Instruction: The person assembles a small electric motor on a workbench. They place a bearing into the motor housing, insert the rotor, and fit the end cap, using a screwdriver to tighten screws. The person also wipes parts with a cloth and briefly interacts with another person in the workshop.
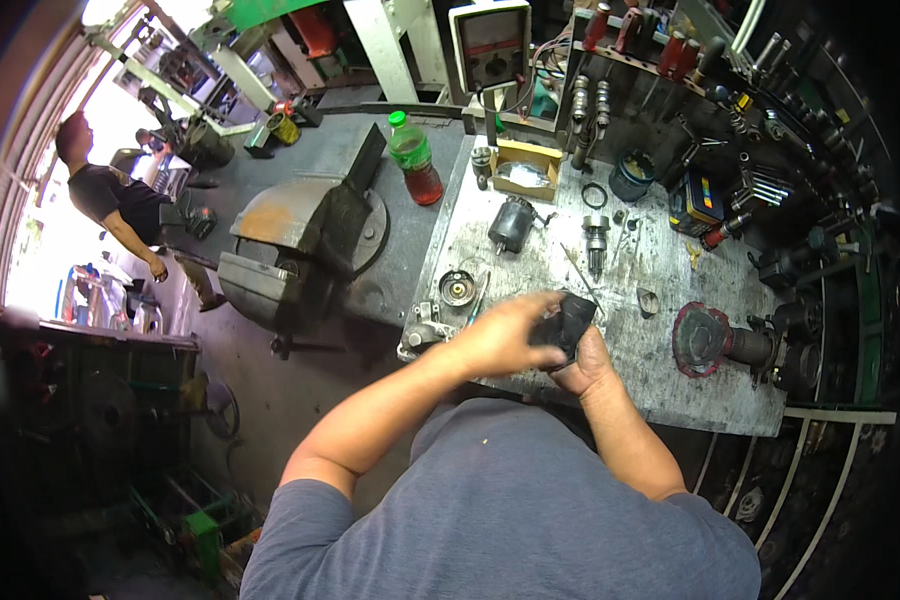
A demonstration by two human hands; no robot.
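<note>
Over the front edge of the workbench, both my hands are on a black folded piece (574, 322); whether it is cloth or some other sheet, I cannot tell. My left hand (508, 338) closes on it from the left, thumb toward me. From below and the right, my right hand (586, 366) grips it, partly hidden behind it. Just left of my hands lie a round metal end cap (457, 289) and a cast metal housing (423, 336). Beyond them are a dark cylindrical motor body (511, 224) and a toothed gear shaft (596, 245). A thin rod (576, 268) points toward my hands.
A large bench vise (290, 235) stands left, near a bottle of red liquid (416, 160). Farther back are an open cardboard box (526, 170) and a dark tub (631, 176). A red-edged round part (701, 340) sits right. Another person (115, 195) stands far left.
</note>
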